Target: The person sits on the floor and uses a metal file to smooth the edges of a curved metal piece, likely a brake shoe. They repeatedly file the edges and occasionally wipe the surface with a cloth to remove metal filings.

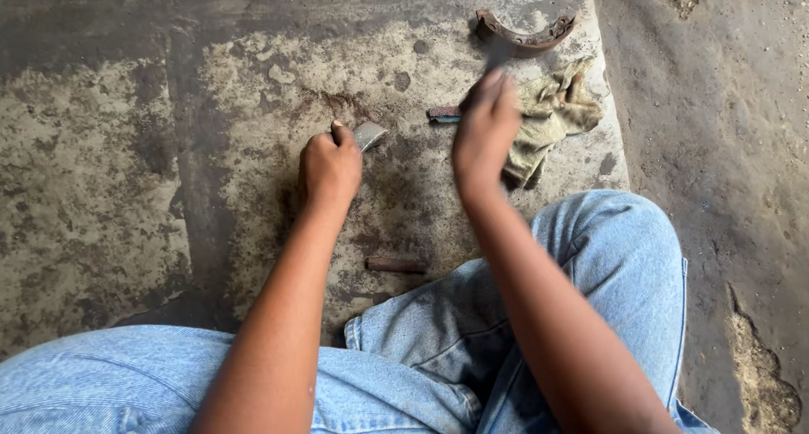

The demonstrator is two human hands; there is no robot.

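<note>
- I see a stained concrete floor [126, 190], my knees in jeans [607, 265] near.
- Far right: rag [556, 114], curved brake shoe [524, 36].
- Right hand [484, 135], blurred, raised, grip closed on something dark; striking seems underway.
- Left hand [330, 168] fisted on small grey metal piece [369, 135], centre; steadying needed next.

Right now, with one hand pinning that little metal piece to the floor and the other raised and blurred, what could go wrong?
1. The right hand is blurred above the floor; a stroke might land on the left hand, whose fingers grip the small metal piece.
2. That piece might slip sideways.
3. The rusty rod lies close to the knee, easy to press on.
</note>
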